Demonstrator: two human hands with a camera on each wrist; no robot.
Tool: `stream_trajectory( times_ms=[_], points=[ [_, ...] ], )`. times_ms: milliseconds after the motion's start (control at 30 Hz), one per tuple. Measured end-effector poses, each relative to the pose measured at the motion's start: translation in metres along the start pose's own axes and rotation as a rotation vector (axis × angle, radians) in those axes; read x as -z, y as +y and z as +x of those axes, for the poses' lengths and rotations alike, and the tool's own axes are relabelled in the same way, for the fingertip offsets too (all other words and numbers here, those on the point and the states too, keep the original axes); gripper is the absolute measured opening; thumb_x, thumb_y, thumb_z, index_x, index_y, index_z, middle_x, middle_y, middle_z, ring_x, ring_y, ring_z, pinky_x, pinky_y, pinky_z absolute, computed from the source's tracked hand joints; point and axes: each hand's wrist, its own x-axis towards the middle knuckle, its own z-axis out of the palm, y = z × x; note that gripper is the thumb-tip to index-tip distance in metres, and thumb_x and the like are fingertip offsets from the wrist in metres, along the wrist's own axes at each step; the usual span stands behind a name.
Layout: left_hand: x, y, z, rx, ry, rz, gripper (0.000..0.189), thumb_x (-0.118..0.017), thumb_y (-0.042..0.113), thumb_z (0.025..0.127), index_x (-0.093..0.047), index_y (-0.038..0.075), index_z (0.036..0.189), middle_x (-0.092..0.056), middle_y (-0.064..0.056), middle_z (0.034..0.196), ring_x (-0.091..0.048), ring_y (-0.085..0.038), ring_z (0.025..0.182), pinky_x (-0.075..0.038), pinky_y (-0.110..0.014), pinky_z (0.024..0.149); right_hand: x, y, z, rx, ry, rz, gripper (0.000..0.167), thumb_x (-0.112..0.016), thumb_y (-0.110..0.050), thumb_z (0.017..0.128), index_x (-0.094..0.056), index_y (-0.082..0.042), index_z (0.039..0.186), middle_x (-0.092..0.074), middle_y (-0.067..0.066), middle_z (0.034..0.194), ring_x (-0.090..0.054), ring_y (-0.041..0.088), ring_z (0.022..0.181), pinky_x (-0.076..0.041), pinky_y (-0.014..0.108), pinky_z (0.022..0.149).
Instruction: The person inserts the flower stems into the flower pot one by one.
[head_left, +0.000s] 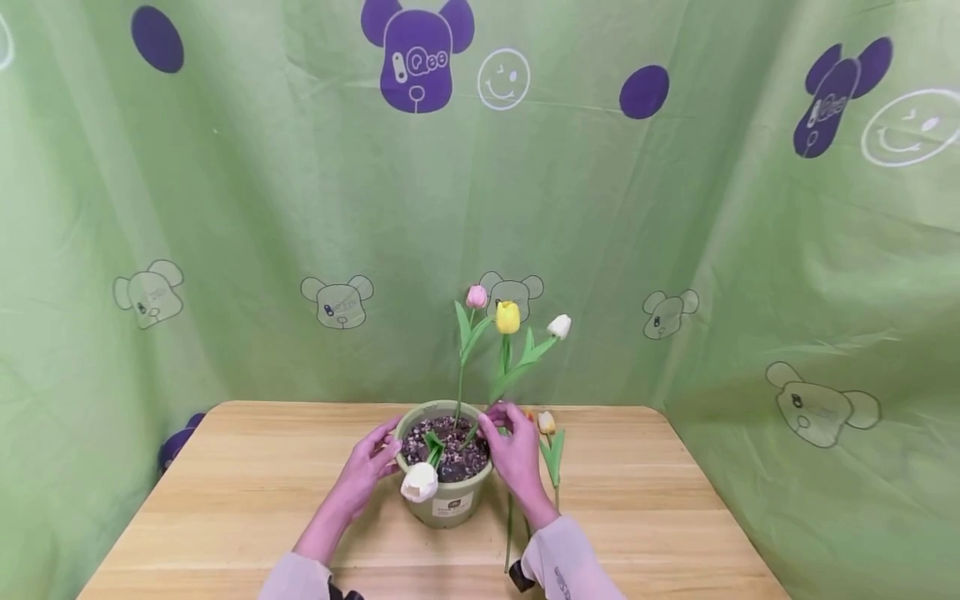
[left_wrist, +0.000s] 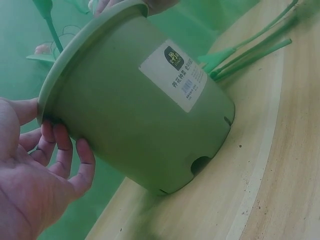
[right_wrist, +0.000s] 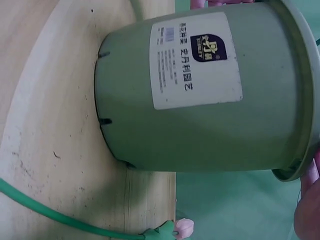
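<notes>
A green flowerpot (head_left: 453, 512) with a white label (left_wrist: 175, 75) stands upright on the table, filled with dark, speckled soil (head_left: 457, 471). My left hand (head_left: 365, 467) holds its left rim, thumb at the lip and fingers curled against the wall below. At the right rim, my right hand (head_left: 517, 454) grips the lip; its fingers are partly hidden in the right wrist view. A pink tulip (head_left: 476, 297) rises from the soil, and a white tulip (head_left: 418, 482) leans over the front rim. A yellow tulip (head_left: 507, 317) and another white tulip (head_left: 558, 327) rise near my right hand.
Right of the pot, tulips with an orange-white bloom (head_left: 546, 422) and long green stems lie on the wooden table (head_left: 637, 500). A pink bud (right_wrist: 184, 228) shows near the table edge in the right wrist view. Green printed curtain (head_left: 585, 208) encloses the back and sides.
</notes>
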Motion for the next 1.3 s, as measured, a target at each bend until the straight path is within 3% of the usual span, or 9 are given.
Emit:
stream_trajectory(
  times_ms=[133, 367, 567, 1000, 1300],
  points=[
    [0.002, 0.000, 0.001, -0.008, -0.011, 0.006, 0.054, -0.054, 0.013, 0.105, -0.040, 0.002, 0.157, -0.051, -0.018, 0.123, -0.062, -0.024, 0.110, -0.058, -0.045, 0.102, -0.001, -0.001, -0.001, -0.002, 0.038, 0.019, 0.023, -0.079, -0.005, 0.090, -0.069, 0.005, 0.108, -0.073, 0.016, 0.096, -0.072, 0.027, 0.083, -0.065, 0.030, 0.072],
    [0.000, 0.004, 0.001, 0.003, -0.013, -0.008, 0.054, -0.053, 0.012, 0.106, -0.039, 0.002, 0.157, -0.051, -0.019, 0.125, -0.062, -0.027, 0.114, -0.055, -0.048, 0.106, 0.006, -0.001, -0.003, -0.058, 0.096, -0.019, 0.024, -0.081, -0.008, 0.088, -0.071, -0.001, 0.107, -0.073, 0.013, 0.099, -0.069, 0.020, 0.091, -0.060, 0.019, 0.082],
    [0.001, 0.004, 0.002, 0.010, -0.021, -0.003, 0.054, -0.052, 0.012, 0.106, -0.038, 0.001, 0.157, -0.051, -0.020, 0.126, -0.062, -0.027, 0.113, -0.054, -0.048, 0.107, 0.013, 0.003, -0.004, -0.113, 0.093, 0.014, 0.027, -0.080, -0.007, 0.089, -0.070, -0.001, 0.113, -0.073, 0.014, 0.104, -0.068, 0.019, 0.094, -0.060, 0.017, 0.082],
    [0.002, 0.000, 0.002, -0.007, -0.022, -0.003, 0.055, -0.054, 0.013, 0.105, -0.039, 0.002, 0.157, -0.051, -0.017, 0.122, -0.062, -0.023, 0.111, -0.057, -0.046, 0.103, 0.020, 0.005, -0.009, -0.124, 0.082, 0.032, 0.031, -0.080, -0.009, 0.089, -0.070, -0.002, 0.117, -0.074, 0.015, 0.108, -0.069, 0.021, 0.096, -0.059, 0.016, 0.083],
    [0.002, 0.000, 0.000, -0.005, -0.012, -0.005, 0.054, -0.054, 0.013, 0.105, -0.040, 0.003, 0.157, -0.049, -0.017, 0.123, -0.062, -0.023, 0.110, -0.058, -0.039, 0.099, 0.039, 0.005, -0.012, -0.136, 0.089, 0.007, 0.030, -0.079, -0.006, 0.089, -0.071, -0.003, 0.118, -0.073, 0.015, 0.109, -0.067, 0.015, 0.095, -0.059, 0.019, 0.084]
  ],
)
